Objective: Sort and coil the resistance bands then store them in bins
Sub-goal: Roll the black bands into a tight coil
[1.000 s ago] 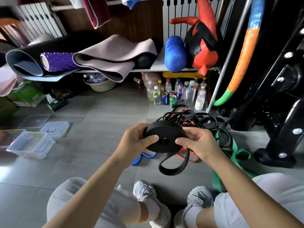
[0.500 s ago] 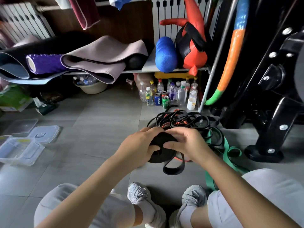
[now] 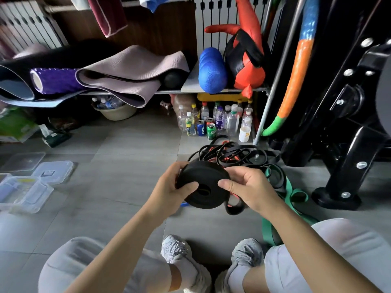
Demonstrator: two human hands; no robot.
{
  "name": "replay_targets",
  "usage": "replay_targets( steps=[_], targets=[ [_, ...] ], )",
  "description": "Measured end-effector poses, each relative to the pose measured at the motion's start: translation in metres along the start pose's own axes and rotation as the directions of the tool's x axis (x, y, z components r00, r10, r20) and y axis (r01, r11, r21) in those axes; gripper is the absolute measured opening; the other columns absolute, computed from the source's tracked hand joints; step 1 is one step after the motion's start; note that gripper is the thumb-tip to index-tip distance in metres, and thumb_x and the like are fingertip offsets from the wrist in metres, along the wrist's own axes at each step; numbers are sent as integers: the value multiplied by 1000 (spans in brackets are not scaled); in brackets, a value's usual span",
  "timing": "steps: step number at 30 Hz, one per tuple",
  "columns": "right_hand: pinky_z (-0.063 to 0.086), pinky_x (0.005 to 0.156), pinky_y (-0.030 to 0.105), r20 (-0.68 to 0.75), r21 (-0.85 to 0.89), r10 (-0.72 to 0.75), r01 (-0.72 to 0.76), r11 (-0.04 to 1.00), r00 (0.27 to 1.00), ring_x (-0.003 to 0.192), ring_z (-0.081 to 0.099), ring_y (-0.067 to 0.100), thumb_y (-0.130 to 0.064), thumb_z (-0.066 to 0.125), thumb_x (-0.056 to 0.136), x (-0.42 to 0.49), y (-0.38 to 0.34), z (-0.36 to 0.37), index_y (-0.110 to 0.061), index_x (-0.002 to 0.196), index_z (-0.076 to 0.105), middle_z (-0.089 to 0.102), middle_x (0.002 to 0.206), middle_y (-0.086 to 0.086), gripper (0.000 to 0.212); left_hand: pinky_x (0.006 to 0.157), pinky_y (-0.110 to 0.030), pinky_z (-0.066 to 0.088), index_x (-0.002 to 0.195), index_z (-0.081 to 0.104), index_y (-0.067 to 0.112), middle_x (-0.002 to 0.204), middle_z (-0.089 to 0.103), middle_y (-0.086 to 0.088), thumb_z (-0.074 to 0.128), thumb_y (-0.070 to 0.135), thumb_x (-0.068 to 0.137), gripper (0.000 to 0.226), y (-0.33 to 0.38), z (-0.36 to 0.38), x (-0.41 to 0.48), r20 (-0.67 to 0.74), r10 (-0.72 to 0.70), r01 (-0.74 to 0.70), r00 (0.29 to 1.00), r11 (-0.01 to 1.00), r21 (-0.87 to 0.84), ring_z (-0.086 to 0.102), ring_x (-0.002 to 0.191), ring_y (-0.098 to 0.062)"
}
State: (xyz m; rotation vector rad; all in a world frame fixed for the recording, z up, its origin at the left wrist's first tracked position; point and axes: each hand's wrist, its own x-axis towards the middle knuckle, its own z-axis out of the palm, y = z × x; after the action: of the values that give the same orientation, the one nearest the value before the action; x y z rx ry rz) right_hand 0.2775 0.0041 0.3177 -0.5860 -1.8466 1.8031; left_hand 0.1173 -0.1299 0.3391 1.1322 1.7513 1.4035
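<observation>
Coiled black band (image 3: 204, 190), gripped by both hands, left hand (image 3: 169, 194), right hand (image 3: 250, 187), tail end hidden behind right hand

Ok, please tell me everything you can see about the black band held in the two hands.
The black band is a wide, flat strip, matte and rubber-like, wound into a thick disc with a small hole in the middle. A short loose end hangs below. The left hand and right hand grip it from both sides, above the floor.
</observation>
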Motion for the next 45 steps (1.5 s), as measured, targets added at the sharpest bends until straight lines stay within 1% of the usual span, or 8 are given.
replay_targets(
  steps=[4,6,9,16,25,34,42,45],
  targets=[
    [56,83,36,38,-135,21,-16,991,999,93,70,18,-3,71,81,4,-1,0,-30,92,71,75,93,-2,29,79,-27,44,125,43,26,116,51,5,71,29,80,53,6,-4,4,53,-1,-35,999,736,676,52,102,-18],
    [53,87,53,65,-206,46,-32,978,997,95,69,27,-8,74,80,8,-3,3,-32,91,71,75,95,2,26,82,-33,48,138,32,35,131,42,9,70,35,79,70,10,-1,3,145,116,-185,983,542,820,46,115,-17],
    [53,90,48,85,-278,25,0,961,996,96,69,17,-15,76,77,10,-7,6,-43,89,71,75,97,-3,31,76,-35,52,142,28,43,128,46,10,61,31,87,65,9,8,-1,262,236,-339,936,403,850,48,113,-18],
    [51,76,12,-116,-369,-121,70,927,986,90,66,-5,-19,81,72,8,-10,5,-43,78,55,71,91,-25,35,77,-34,50,131,46,38,107,56,6,66,20,82,56,1,9,-3,25,213,-185,977,775,604,56,91,-21],
    [39,91,6,-196,-526,-313,170,833,929,97,56,-1,-12,75,78,-3,-5,14,-21,113,65,55,107,-10,37,79,-13,49,105,48,58,101,61,31,70,6,78,62,-5,9,4,-190,126,-84,974,973,216,57,97,5],
    [53,74,36,-160,-706,-266,79,704,951,89,67,21,-34,73,78,34,-38,32,-16,115,51,71,99,2,47,74,-2,42,110,52,44,96,56,37,72,7,76,54,4,-17,40,-306,145,-79,941,973,219,54,92,15],
    [34,57,31,96,-967,-343,169,189,934,77,64,33,-48,64,80,145,-76,57,-7,118,35,65,91,12,63,77,-2,41,113,50,30,100,55,25,69,5,78,47,13,-67,109,-367,198,-114,909,965,238,51,90,17],
    [26,48,28,101,-979,-318,150,135,943,63,52,27,-48,66,79,187,-62,69,-7,115,35,59,80,8,63,78,-5,43,117,50,26,100,54,24,68,7,80,46,-10,-84,136,-401,138,-54,906,975,215,52,91,13]
  ],
)
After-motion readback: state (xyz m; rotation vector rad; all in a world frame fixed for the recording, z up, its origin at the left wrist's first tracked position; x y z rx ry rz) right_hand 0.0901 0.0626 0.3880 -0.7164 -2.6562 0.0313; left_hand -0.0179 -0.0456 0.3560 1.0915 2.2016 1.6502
